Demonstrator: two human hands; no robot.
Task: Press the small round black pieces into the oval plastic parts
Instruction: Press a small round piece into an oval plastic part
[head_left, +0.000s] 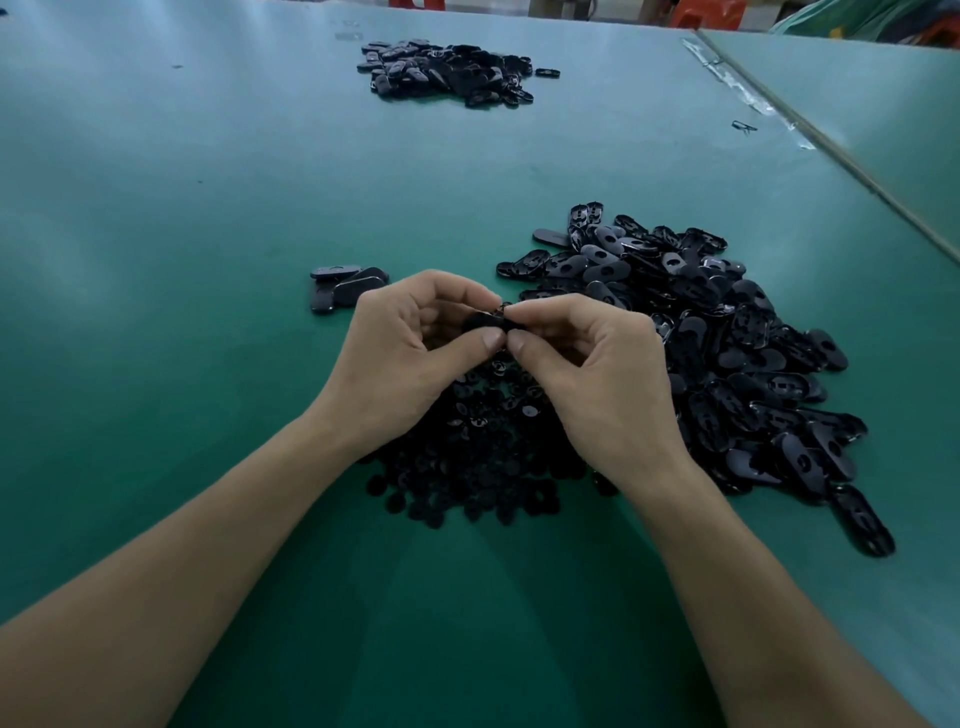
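My left hand and my right hand meet above the table, fingertips together, and both pinch one black oval plastic part. A small round black piece shows at its top edge between my fingertips. Under my hands lies a heap of small round black pieces. A big heap of oval plastic parts spreads to the right of my right hand.
A few oval parts lie together left of my left hand. Another heap of oval parts sits far back on the green table. A seam runs along the table's right side, with a second green surface beyond it.
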